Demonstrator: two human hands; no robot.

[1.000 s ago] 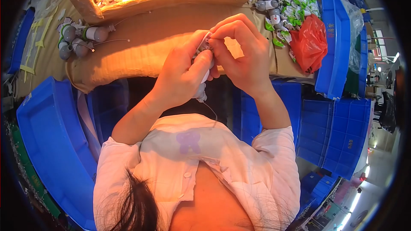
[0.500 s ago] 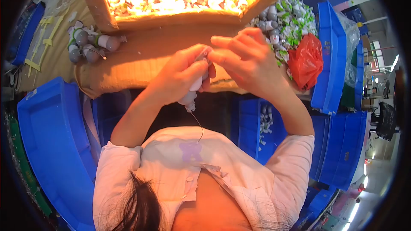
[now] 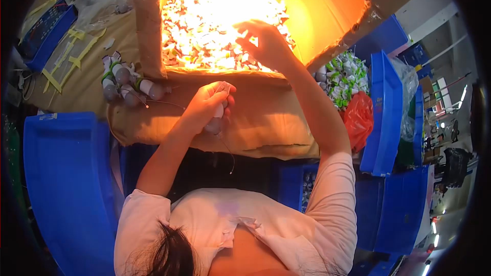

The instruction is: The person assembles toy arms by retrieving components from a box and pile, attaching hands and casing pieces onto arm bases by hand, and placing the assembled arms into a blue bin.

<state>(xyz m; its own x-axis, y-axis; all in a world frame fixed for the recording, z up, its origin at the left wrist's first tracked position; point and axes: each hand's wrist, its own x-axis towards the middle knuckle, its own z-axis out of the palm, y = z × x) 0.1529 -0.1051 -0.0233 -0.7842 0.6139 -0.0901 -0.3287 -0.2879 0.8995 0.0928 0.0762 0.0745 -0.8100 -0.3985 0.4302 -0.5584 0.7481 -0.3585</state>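
Bulb-shaped piece [image 3: 214,125] sits clamped in the left hand's [image 3: 206,104] grip above the counter's [image 3: 266,122] front edge, upper end exposed, probably for access; the right hand [image 3: 266,46] reaches into the carton [image 3: 327,10], glare obscuring its grip's closure.

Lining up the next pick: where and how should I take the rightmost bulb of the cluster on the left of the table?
Grip the rightmost bulb around its gray end, coming from above with the fingers across its width. It lies on its side, and that rounded end points away from the other bulbs, so access looks easiest there. Avoid the thin wires beside it.
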